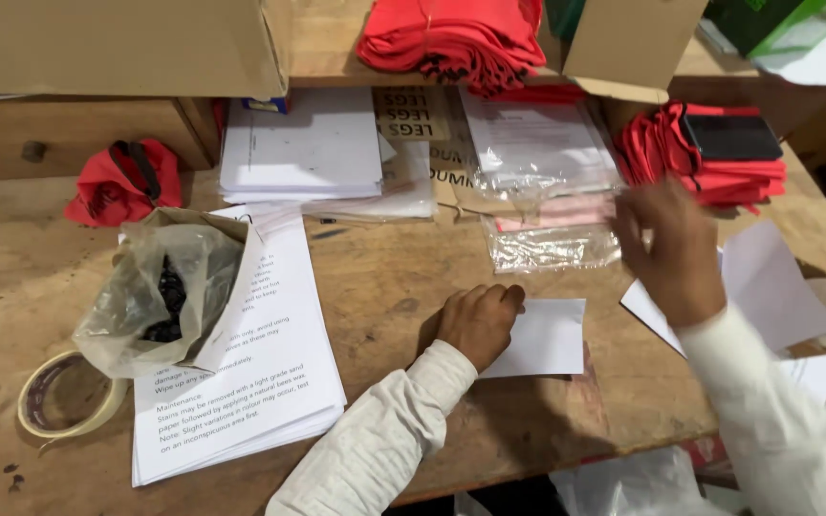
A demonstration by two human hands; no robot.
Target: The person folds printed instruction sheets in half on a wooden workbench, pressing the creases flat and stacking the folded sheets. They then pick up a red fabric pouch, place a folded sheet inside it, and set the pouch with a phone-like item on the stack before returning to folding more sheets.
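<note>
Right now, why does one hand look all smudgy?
In the head view, the right hand is smeared by motion blur; the left hand, pressed on the white paper, looks sharp; the clear plastic bags catch glare.

We see a worn wooden workbench. At near left lie a tape roll and a stack of printed sheets; at far centre, white paper stacks and clear plastic bags; at right, loose white sheets and red cloth bags.
</note>
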